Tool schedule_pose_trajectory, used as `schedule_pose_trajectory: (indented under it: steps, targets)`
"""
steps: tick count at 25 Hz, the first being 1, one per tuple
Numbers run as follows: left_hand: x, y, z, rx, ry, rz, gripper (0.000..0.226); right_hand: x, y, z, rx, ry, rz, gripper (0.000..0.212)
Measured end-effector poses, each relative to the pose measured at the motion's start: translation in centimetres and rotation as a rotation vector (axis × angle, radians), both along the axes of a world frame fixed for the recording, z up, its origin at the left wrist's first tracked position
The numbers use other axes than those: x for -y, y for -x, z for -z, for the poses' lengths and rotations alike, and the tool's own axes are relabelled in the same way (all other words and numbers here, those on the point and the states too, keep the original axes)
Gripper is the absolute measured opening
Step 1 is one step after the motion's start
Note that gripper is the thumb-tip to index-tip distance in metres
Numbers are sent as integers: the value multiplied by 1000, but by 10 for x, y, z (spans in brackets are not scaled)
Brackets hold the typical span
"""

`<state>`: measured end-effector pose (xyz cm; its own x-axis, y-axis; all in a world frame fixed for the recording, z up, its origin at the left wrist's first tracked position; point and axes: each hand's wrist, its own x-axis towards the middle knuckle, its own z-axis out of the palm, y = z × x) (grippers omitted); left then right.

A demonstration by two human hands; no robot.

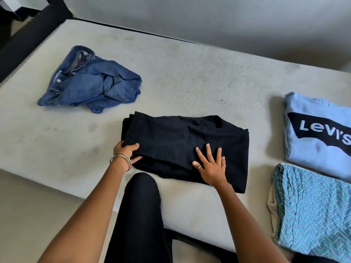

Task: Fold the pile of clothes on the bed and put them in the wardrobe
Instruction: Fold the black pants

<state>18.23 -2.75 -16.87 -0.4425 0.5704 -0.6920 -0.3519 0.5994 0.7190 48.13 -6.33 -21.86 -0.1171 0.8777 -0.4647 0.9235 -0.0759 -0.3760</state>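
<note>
Black-trousered knee (pixel 141 188) nearest, between both forearms. Left hand (pixel 126 150) gripping folded black garment's (pixel 186 141) left edge; right hand (pixel 210 166) pressed flat on top, fingers spread. Crumpled jeans (pixel 91 82) beyond left hand; folded Levi's shirt (pixel 315 133) and zigzag cloth (pixel 311 211) right of right hand, all on mattress (pixel 190 78).

A black garment (pixel 182 143), folded into a thick flat rectangle, lies on the bed (pixel 190 76), with the left grip (pixel 126 149) at its left edge and the right grip (pixel 211 164) flat on top. Crumpled blue jeans (pixel 91 82) lie well beyond the left grip. Right of the right grip lie a folded light-blue Levi's shirt (pixel 315 133) and, nearer, a folded zigzag-patterned cloth (pixel 311 211).
</note>
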Motion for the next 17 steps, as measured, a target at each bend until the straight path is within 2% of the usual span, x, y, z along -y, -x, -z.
schedule_pose_trajectory:
  steps: [1,2,3,4,5,6,7,8,9,11,13,15,17]
  targets:
    - [-1,-2,1,-120,93,45,49,-2,1,1,11,25,37,60]
    - [-5,-7,-3,-350,178,125,61,-6,4,-1,22,33,115,60]
    - [-10,-17,-8,-685,234,234,72,-12,10,-6,38,19,184,63]
    - [-14,-29,-12,-1053,214,378,77,-18,21,-12,40,-13,204,66]
    - [-18,-42,-13,-1347,77,601,77,-23,35,-18,21,-49,169,67]
    - [-22,-54,-12,-1484,-62,917,76,-29,50,-22,-18,-64,100,67]
    - [-25,-65,-8,-1438,-122,1222,78,-34,61,-24,-55,-64,22,66]
    - [-25,-70,2,-1305,-62,1446,82,-36,64,-21,-61,-56,-51,66]
    - [-22,-70,14,-1184,42,1569,87,-37,58,-15,-28,-46,-103,65]
    - [-20,-68,33,-1077,173,1638,97,-34,16,-1,113,-45,-64,66]
    - [-21,-66,40,-1038,193,1632,111,-26,-41,7,195,-17,176,71]
    - [-23,-68,44,-1045,210,1599,123,-24,-83,7,170,94,476,80]
    - [-29,-72,48,-1047,239,1598,130,-33,-85,3,181,151,650,86]
